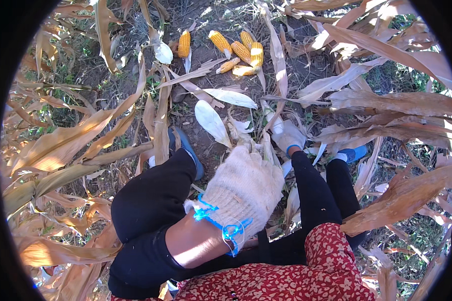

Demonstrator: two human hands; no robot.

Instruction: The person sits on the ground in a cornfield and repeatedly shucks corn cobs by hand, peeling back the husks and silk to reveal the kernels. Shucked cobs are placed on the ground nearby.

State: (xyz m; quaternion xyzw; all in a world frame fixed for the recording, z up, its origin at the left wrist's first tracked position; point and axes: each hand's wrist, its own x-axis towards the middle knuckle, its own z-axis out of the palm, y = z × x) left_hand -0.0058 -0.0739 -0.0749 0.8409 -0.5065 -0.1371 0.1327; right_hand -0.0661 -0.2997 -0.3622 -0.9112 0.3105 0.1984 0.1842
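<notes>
Head view — my left hand [248, 176] clutches papery husk [267, 149], light and tearable, I'd judge, best pinched low (right hand [289, 136] — can't tell its grip).

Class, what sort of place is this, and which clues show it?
Probably a maize field: dry brown leaves crowd both sides, and husked yellow cobs lie on the soil.

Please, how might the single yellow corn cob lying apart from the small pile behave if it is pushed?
The cob would likely roll sideways, because it looks long and rounded. It may soon stop, since dry leaves lie on the ground close by. It should feel stiff, as its kernels look tightly packed.
</notes>
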